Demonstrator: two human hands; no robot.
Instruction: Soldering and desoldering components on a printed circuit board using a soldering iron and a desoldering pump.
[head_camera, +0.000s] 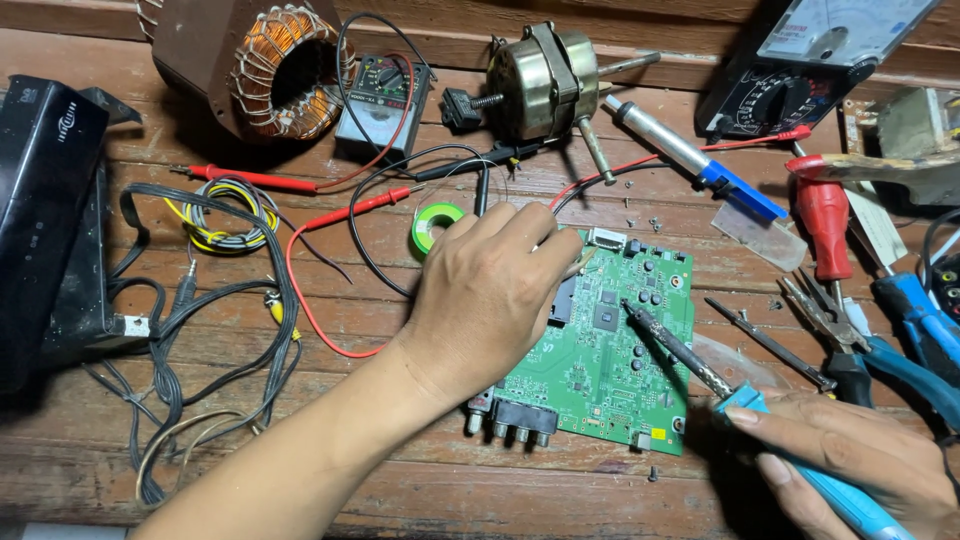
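A green circuit board (610, 370) lies on the wooden table in front of me. My left hand (490, 290) rests on the board's left part, fingers curled and pinching a thin strand of solder wire toward the board's top edge. My right hand (850, 450) grips the blue handle of a soldering iron (700, 365). The iron's dark tip touches the board near a black chip (607, 315). A small green solder spool (436, 224) lies just beyond my left hand.
Around the board lie red and black probe leads (300, 185), a small multimeter (382, 105), an analog meter (800, 70), a fan motor (535, 80), a copper coil (285, 70), a desoldering pump (690, 160), a red screwdriver (825, 215), blue pliers (880, 350), tangled cables (200, 300) and a black box (40, 220).
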